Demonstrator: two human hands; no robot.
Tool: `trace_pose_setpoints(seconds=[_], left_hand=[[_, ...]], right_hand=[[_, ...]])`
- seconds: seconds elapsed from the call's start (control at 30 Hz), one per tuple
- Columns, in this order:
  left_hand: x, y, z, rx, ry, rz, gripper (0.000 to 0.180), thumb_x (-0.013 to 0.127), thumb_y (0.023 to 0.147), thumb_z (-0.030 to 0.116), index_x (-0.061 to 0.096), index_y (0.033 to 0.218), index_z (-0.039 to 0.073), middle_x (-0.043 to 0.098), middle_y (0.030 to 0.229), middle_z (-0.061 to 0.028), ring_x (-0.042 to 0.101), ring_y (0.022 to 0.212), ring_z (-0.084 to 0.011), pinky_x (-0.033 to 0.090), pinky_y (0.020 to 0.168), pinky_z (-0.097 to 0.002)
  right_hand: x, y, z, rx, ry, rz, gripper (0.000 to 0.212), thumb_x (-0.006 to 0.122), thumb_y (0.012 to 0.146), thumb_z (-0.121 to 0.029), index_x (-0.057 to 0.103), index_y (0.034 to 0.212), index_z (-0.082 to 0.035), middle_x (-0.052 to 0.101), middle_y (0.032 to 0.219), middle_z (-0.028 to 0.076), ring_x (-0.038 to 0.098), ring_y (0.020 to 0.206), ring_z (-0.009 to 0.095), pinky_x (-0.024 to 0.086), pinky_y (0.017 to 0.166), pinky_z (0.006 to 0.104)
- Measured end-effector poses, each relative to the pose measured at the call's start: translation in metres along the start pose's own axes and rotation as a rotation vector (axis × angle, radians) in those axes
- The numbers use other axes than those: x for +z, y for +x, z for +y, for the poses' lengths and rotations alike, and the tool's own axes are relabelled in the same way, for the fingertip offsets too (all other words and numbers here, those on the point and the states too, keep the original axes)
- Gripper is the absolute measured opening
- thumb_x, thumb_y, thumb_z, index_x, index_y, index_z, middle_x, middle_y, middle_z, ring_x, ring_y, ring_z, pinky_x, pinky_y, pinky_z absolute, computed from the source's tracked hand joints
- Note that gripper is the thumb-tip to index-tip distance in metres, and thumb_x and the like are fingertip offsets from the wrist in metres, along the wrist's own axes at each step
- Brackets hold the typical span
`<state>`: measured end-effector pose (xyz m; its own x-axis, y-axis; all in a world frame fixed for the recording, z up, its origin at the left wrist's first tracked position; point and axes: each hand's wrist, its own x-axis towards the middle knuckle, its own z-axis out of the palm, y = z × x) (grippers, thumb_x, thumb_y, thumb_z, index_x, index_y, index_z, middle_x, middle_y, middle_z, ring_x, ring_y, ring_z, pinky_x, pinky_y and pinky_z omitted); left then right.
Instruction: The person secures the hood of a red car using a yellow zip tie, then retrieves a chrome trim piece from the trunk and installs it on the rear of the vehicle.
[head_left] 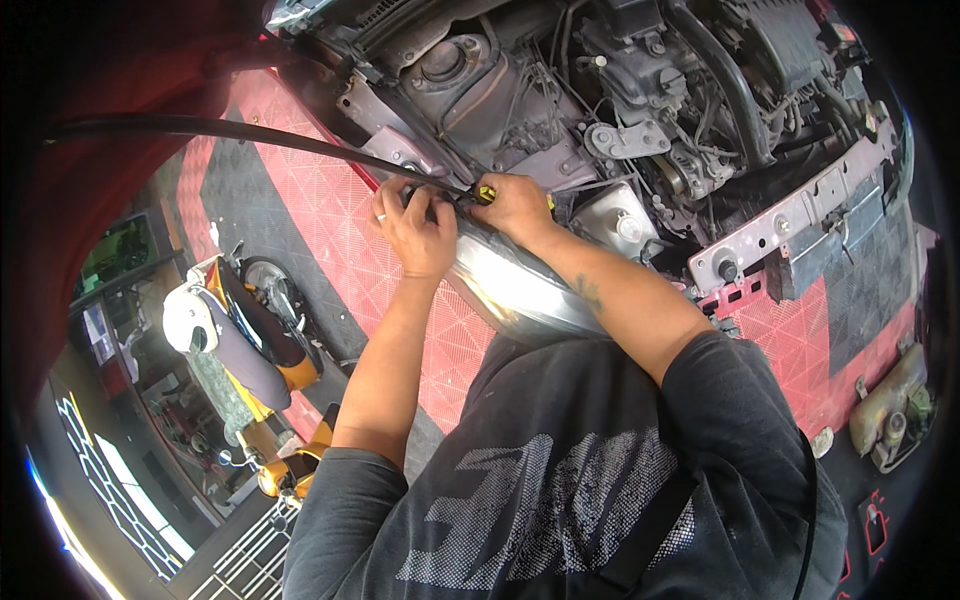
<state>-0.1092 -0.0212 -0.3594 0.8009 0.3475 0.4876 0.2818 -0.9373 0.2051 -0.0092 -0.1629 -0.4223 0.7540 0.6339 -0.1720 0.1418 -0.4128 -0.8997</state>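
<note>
Head view: how does the headlight (512, 288) lie from the left hand (418, 240) and the right hand (517, 208)?

Just below them in the picture, toward the wearer's body and between the forearms. Its long axis slants from the hands down to the lower right, where the right forearm (620, 295) passes over it.

Which is nearer?

The right, at its upper edge; the left is by its upper-left end.

Are they together?

Side by side, not clasped. The right is closed around a yellow-and-black object (487, 193). The left bends its fingers over a dark piece (430, 196); whether it grips, I cannot tell. A long black bar (270, 135) comes in from the left and reaches them.

And the surroundings?

The headlight is at the front corner of a car (800, 208); whether it is fastened, I cannot tell. The engine (640, 85) lies off to the upper right, a pale reservoir (605, 213) nearer. Red-and-grey tiled floor (320, 185) spreads leftward, and a white helmet (185, 318) rests on a motorbike (255, 360), well apart.
</note>
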Motion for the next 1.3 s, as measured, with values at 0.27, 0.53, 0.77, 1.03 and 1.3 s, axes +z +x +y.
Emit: trace_pose_setpoints(seconds=[0.27, 0.53, 0.77, 1.03, 1.3], left_hand=[[-0.001, 0.001, 0.0, -0.009, 0.011, -0.017, 0.013, 0.074, 0.078, 0.014, 0.078, 0.09, 0.014, 0.064, 0.124, -0.0098, 0.055, 0.128, -0.0332, 0.034, 0.109, -0.0539], [0.0, 0.003, 0.0, -0.014, -0.016, -0.007, 0.014, 0.074, 0.077, 0.014, 0.078, 0.09, 0.014, 0.064, 0.124, -0.0095, 0.055, 0.128, -0.033, 0.034, 0.108, -0.0528], [0.0, 0.002, 0.0, -0.002, -0.02, 0.017, 0.015, 0.074, 0.076, 0.013, 0.079, 0.09, 0.014, 0.064, 0.124, -0.0095, 0.055, 0.128, -0.0328, 0.034, 0.108, -0.0522], [0.0, 0.003, 0.001, -0.005, -0.005, 0.009, 0.014, 0.074, 0.076, 0.013, 0.078, 0.089, 0.012, 0.065, 0.122, -0.0093, 0.056, 0.126, -0.0329, 0.034, 0.11, -0.0524], [-0.002, 0.005, 0.003, -0.008, -0.003, -0.016, 0.013, 0.075, 0.076, 0.014, 0.078, 0.089, 0.012, 0.064, 0.122, -0.0103, 0.056, 0.126, -0.0337, 0.034, 0.11, -0.0532]], right_hand=[[0.001, 0.0, -0.004, 0.017, -0.115, -0.013, 0.023, 0.082, 0.082, -0.029, 0.081, 0.097, -0.012, 0.078, 0.095, 0.018, 0.074, 0.094, 0.042, 0.057, 0.085, 0.0534], [0.0, -0.001, 0.0, 0.026, -0.083, -0.023, 0.024, 0.082, 0.081, -0.029, 0.082, 0.1, -0.013, 0.078, 0.097, 0.017, 0.074, 0.095, 0.042, 0.057, 0.085, 0.0535], [-0.002, 0.0, -0.008, 0.061, -0.138, -0.02, 0.026, 0.082, 0.083, -0.032, 0.082, 0.101, -0.014, 0.078, 0.097, 0.017, 0.074, 0.096, 0.042, 0.058, 0.085, 0.0537], [0.01, 0.007, 0.011, 0.007, -0.033, -0.042, 0.023, 0.08, 0.079, -0.029, 0.082, 0.097, -0.014, 0.077, 0.09, 0.019, 0.074, 0.091, 0.043, 0.058, 0.083, 0.0529], [0.009, 0.009, 0.012, 0.004, 0.033, -0.197, 0.026, 0.083, 0.079, -0.031, 0.082, 0.096, -0.011, 0.077, 0.093, 0.021, 0.074, 0.093, 0.042, 0.057, 0.084, 0.0513]])
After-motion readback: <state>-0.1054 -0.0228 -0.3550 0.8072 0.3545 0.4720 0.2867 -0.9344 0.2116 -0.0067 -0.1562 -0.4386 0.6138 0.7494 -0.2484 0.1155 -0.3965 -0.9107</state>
